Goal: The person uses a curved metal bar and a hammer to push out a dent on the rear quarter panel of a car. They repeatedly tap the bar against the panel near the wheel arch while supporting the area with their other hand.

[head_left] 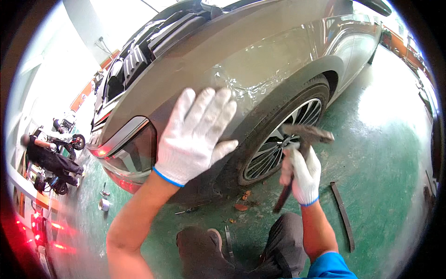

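Observation:
My left hand (193,137), in a white knit glove with a blue cuff, is open with its fingers stretched toward the grey-brown car panel (265,51). Whether the palm touches the panel cannot be told from here. Just beyond the fingertips, the panel looks creased and dented above the wheel arch. My right hand (302,174), gloved the same way, is closed around the handle of a hammer (309,133). The worn metal hammer head is in front of the car wheel (285,139), and the handle's lower end sticks out below my fist.
On the green floor (376,195) lie a long flat bar (343,216), a narrow flat tool (228,241) near my shoe, a thin screwdriver-like tool (188,210), a tape roll (104,204) and brown debris (241,207). A person (53,156) is beside motorbikes at the left.

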`<action>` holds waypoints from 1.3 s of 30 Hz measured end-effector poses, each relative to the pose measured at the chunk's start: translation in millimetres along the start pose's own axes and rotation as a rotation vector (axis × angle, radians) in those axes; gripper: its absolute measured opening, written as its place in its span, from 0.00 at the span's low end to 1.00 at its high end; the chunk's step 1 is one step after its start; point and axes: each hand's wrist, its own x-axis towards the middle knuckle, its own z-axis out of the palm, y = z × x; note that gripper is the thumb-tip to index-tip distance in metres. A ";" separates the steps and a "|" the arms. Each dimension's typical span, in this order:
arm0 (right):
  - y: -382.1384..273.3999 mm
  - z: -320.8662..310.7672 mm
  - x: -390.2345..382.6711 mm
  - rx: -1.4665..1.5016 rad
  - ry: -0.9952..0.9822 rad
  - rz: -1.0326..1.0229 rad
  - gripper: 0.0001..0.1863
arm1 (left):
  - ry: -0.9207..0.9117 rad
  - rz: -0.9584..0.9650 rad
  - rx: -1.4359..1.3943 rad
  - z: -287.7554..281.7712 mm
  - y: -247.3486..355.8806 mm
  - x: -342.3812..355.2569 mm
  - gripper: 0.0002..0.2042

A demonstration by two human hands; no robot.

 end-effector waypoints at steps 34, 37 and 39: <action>6.1 60.9 -31.1 -0.272 0.240 -0.044 0.10 | -0.056 0.272 -0.061 -30.7 -64.9 25.1 0.45; 2.6 49.8 -40.7 -0.213 0.280 -0.010 0.11 | -0.024 0.291 -0.046 -14.6 -61.8 51.3 0.45; 0.7 49.3 -41.0 -0.176 0.268 -0.024 0.11 | -0.007 0.300 -0.005 -12.3 -61.7 71.2 0.45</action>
